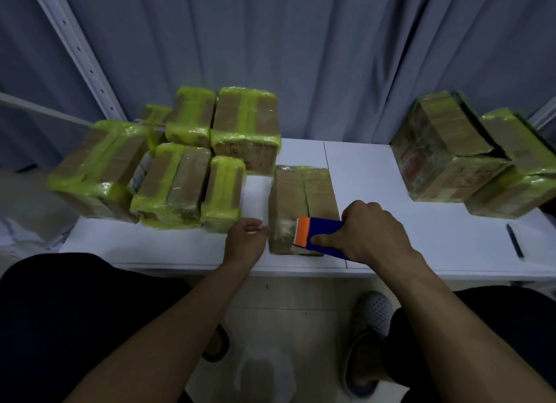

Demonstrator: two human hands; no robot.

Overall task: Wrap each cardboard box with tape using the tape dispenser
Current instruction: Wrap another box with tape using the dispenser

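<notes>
A brown cardboard box (302, 198) lies on the white table (376, 222) right in front of me, with yellow-green tape along its far edge. My right hand (373, 234) grips a blue tape dispenser (323, 237) with an orange blade end, held against the box's near end. A strip of clear-looking tape covers that near left corner. My left hand (245, 241) is at the box's left side, fingers loosely curled and fingertips close to the box; I cannot tell if they touch it.
Several boxes wrapped in yellow-green tape (180, 161) are piled at the left of the table. Two larger boxes (451, 152) stand at the right. A dark pen (515, 244) lies near the right front edge. Grey curtains hang behind.
</notes>
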